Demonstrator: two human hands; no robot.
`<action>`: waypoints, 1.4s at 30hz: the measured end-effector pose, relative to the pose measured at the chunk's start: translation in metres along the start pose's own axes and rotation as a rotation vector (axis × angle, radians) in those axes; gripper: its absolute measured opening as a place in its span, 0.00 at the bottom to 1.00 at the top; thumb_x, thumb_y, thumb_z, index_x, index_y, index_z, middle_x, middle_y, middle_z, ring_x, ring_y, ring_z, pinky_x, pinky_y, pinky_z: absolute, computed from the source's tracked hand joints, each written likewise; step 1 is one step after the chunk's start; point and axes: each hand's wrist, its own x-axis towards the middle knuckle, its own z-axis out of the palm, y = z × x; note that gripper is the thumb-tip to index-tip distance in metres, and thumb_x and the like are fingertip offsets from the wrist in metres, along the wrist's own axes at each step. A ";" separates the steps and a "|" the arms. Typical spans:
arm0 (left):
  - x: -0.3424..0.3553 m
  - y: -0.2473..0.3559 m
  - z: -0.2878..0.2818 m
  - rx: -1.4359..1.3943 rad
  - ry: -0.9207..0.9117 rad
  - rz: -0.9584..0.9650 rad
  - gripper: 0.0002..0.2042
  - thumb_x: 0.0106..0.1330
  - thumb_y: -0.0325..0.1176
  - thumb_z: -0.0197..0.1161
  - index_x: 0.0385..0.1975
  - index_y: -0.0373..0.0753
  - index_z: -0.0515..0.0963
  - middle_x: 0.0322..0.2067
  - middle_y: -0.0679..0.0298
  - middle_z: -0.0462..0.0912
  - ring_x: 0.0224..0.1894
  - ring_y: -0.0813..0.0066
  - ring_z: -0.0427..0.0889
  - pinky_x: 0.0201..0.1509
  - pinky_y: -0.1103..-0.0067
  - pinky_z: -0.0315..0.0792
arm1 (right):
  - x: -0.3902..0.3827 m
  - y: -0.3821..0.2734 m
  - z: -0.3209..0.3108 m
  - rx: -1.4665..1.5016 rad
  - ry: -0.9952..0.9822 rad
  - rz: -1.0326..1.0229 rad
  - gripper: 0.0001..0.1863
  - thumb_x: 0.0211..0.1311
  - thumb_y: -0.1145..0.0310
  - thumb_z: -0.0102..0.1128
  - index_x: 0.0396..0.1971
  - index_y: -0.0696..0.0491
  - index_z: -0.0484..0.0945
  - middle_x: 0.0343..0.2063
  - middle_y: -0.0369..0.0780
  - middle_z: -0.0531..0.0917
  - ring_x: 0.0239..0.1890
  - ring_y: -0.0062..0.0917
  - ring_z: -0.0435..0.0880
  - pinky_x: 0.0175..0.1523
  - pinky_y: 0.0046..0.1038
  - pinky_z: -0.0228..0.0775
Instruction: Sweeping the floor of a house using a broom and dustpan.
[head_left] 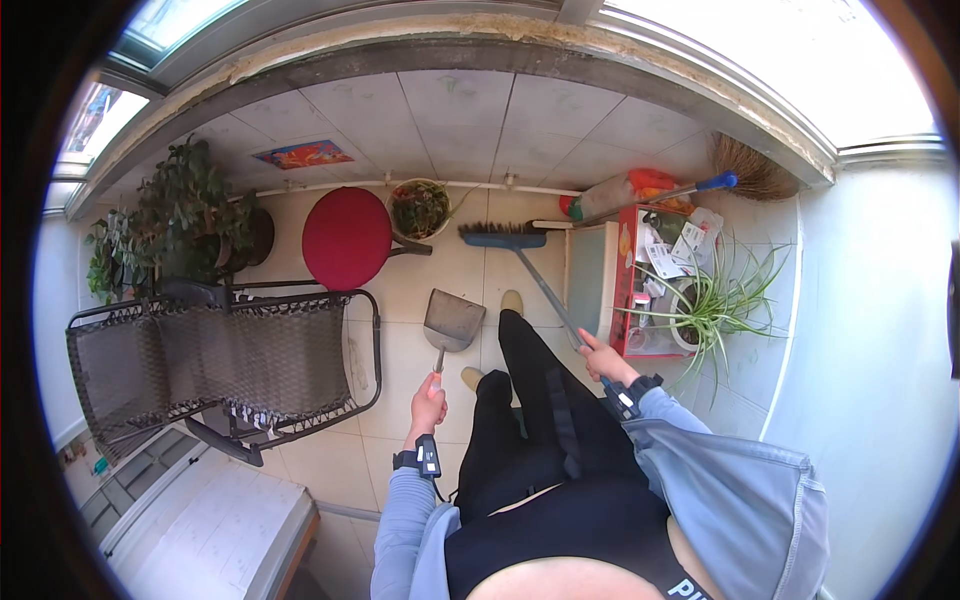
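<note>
Daylight fills the windows [770,55] above a tiled wall [455,110]. A mesh lounge chair [270,350] and red stool [347,238] stand on a pale tiled floor [403,295].

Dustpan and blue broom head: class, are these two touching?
Apart. The head view plainly shows a strip of pale floor tile separating the blue broom head from the dustpan.

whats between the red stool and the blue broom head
In the head view, a potted plant stands between the red stool and the blue broom head; a dark bar also juts from the stool's side into that gap.
</note>
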 end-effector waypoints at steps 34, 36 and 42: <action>-0.020 -0.051 -0.030 0.007 0.050 0.091 0.22 0.53 0.27 0.48 0.51 0.50 0.65 0.10 0.69 0.65 0.07 0.85 0.61 0.08 0.86 0.54 | -0.062 0.037 0.072 0.190 -0.250 0.135 0.23 0.62 0.64 0.37 0.57 0.34 0.50 0.16 0.32 0.63 0.11 0.11 0.57 0.15 0.14 0.54; -0.035 -0.065 -0.036 -0.001 0.085 0.102 0.23 0.52 0.27 0.49 0.51 0.49 0.65 0.09 0.69 0.65 0.07 0.85 0.61 0.08 0.87 0.54 | -0.044 0.021 0.052 0.010 -0.145 0.007 0.25 0.62 0.63 0.38 0.58 0.36 0.47 0.14 0.32 0.63 0.11 0.12 0.58 0.15 0.17 0.56; -0.086 -0.105 -0.035 -0.147 0.217 0.026 0.23 0.52 0.26 0.49 0.52 0.48 0.64 0.08 0.70 0.64 0.06 0.85 0.59 0.07 0.87 0.52 | 0.052 0.000 0.059 -0.142 -0.056 0.000 0.29 0.61 0.62 0.38 0.60 0.39 0.40 0.13 0.33 0.65 0.11 0.18 0.63 0.16 0.21 0.61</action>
